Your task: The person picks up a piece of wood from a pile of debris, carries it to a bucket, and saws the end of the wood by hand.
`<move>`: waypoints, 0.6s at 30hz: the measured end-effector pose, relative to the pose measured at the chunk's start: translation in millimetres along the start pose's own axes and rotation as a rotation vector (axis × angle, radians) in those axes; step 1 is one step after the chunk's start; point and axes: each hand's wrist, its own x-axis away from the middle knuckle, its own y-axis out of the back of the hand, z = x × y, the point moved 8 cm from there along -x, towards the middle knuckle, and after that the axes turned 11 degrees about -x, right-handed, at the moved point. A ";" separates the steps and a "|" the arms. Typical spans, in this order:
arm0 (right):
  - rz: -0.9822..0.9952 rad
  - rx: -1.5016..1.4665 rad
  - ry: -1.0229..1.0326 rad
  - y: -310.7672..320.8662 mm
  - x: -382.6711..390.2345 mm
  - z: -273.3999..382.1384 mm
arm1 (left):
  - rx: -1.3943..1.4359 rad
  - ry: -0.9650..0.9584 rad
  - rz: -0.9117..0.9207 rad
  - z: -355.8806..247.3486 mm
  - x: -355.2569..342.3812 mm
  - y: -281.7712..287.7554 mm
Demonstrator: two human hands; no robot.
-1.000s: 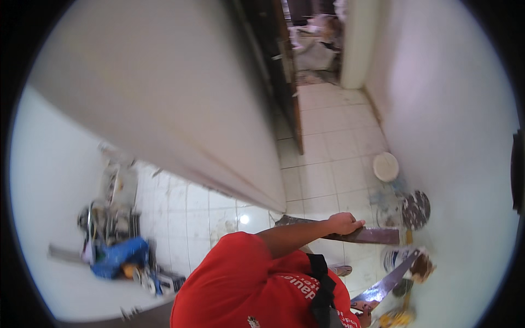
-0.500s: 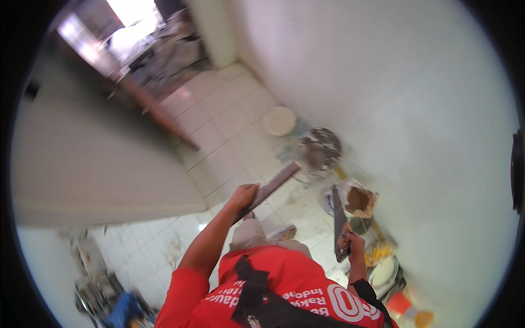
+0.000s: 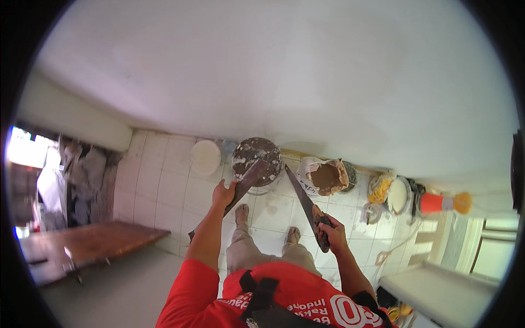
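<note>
**Facing the wall now: board in left, saw in right, no cut under way**

View has swung round over the last second: doorway was at the top, now at the left edge. Board and saw came round too, both angled up toward the wall.

Hands: left hand (image 3: 223, 194) is closed on the dark board (image 3: 249, 180); right hand (image 3: 335, 232) is wrapped around the handle of the saw (image 3: 302, 197). Neither is free.

Board's far end overlaps the spattered bucket (image 3: 255, 148); can't tell if it touches. Saw tip points at the gap between bucket and the open bag (image 3: 326, 179) of brown stuff. Blade and board are apart, tiled floor (image 3: 268, 210) showing between.

My read: this is a reposition, not sawing. Board looks held in the air, so I'd want it supported before any cut. White round tub (image 3: 205, 157) sits left of the bucket.
</note>
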 end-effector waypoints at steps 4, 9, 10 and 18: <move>-0.144 -0.106 -0.007 -30.8 -8.3 -17.8 | -0.077 -0.046 0.116 -16.2 -82.8 -9.3; -0.263 -0.145 -0.045 -67.0 -8.4 -39.7 | -0.087 -0.044 0.202 2.8 -168.4 -54.1; -0.265 -0.158 -0.064 -76.8 -9.7 -43.2 | -0.057 -0.045 0.197 16.8 -185.9 -63.0; -0.215 -0.097 -0.107 -73.0 -10.7 -40.6 | 0.100 -0.084 0.395 4.9 -214.7 -105.5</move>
